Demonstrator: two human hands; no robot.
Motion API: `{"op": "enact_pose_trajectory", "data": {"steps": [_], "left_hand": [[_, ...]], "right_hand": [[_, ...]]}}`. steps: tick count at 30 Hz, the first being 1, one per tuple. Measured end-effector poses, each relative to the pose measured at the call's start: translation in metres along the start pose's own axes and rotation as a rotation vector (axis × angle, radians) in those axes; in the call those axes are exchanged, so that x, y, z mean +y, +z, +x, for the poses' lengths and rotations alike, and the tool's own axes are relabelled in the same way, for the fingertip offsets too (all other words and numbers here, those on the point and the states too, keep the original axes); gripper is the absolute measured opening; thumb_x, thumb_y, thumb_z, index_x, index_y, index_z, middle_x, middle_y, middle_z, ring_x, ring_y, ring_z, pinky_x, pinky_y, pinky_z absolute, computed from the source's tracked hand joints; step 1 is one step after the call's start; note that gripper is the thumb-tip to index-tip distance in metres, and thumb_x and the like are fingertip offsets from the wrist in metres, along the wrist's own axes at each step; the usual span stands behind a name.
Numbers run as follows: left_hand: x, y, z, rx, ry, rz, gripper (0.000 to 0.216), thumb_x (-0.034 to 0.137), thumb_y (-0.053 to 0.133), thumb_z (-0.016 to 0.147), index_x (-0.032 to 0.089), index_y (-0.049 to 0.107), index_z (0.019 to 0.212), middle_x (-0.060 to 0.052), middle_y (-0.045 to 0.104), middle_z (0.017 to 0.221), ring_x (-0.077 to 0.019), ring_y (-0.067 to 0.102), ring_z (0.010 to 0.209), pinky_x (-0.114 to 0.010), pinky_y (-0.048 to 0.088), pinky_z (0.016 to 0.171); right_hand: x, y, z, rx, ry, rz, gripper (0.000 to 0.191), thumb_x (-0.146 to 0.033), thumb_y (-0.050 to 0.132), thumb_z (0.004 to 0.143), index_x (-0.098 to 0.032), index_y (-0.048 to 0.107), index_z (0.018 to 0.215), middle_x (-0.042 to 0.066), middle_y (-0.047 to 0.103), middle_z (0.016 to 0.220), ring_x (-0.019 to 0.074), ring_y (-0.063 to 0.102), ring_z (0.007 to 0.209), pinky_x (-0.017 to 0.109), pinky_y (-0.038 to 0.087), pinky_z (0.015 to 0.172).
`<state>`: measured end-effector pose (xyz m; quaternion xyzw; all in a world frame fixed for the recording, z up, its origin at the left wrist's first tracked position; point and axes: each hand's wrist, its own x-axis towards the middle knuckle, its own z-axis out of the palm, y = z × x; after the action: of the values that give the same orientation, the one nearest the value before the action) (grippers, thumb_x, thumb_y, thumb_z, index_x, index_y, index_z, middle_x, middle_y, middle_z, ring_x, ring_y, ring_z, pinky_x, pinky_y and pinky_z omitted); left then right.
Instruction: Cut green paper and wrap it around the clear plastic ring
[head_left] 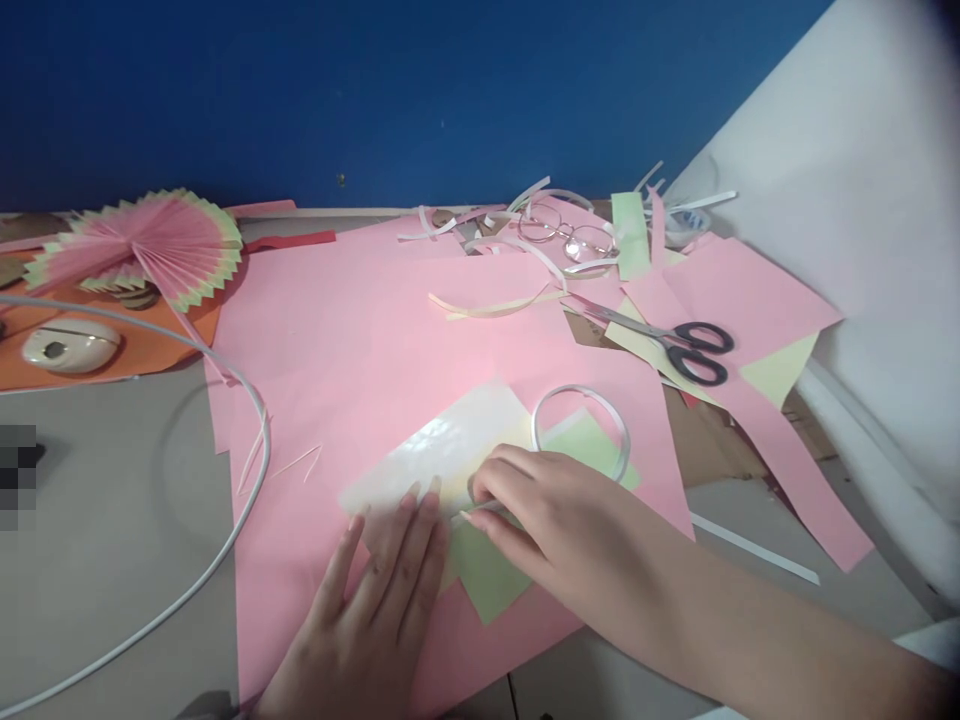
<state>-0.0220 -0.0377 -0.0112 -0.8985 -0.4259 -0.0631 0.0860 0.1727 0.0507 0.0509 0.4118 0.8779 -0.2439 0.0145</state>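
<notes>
The glossy sheet (442, 435) lies aslant on the pink sheet (360, 340), just beyond the left hand (360, 630) and under its fingertips; those fingers are stretched nearly straight, slightly spread, pressing flat and grasping nothing; the right hand (555, 505) has its thumb and curled forefinger close together at the glossy sheet's near edge, over the green paper (491, 580); whether they pinch anything I cannot tell; the white ring (535, 425) stands just beyond its knuckles.

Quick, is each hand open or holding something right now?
Left hand: open, fingertips on the white sheet.
Right hand: fingers curled near the sheet's edge; whether it grips anything cannot be told.
</notes>
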Motion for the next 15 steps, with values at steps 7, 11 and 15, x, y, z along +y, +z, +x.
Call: {"op": "enact_pose_trajectory", "data": {"steps": [7,11,15], "left_hand": [[0.0016,-0.0008,-0.0006,-0.008,-0.015,-0.008,0.063,0.029,0.045,0.078,0.001,0.038,0.133,-0.021,0.035,0.143,-0.0328,0.018,0.137,-0.052,0.008,0.111],[0.0028,-0.0017,-0.0008,-0.019,-0.020,-0.030,0.067,0.043,0.039,0.081,0.000,0.037,0.134,-0.021,0.032,0.145,-0.0333,0.018,0.136,-0.052,0.006,0.111],[0.0029,-0.0032,-0.0004,-0.040,-0.021,-0.037,0.069,0.043,0.039,0.081,0.000,0.036,0.135,-0.021,0.030,0.146,-0.0333,0.019,0.136,-0.052,0.006,0.111]], "right_hand": [[0.0025,0.0015,0.0046,-0.055,-0.049,-0.059,0.017,-0.011,0.044,0.088,-0.018,0.050,0.074,0.000,0.052,0.074,0.0134,0.047,0.066,0.026,0.033,0.055],[0.0042,0.0024,0.0044,-0.047,0.007,0.035,0.014,-0.015,0.046,0.088,-0.019,0.046,0.075,-0.001,0.051,0.077,0.0126,0.045,0.067,0.026,0.034,0.058],[0.0034,0.0019,0.0071,-0.050,0.025,0.056,0.015,-0.011,0.047,0.086,-0.019,0.045,0.074,-0.001,0.051,0.077,0.0124,0.045,0.067,0.026,0.033,0.058]]}}
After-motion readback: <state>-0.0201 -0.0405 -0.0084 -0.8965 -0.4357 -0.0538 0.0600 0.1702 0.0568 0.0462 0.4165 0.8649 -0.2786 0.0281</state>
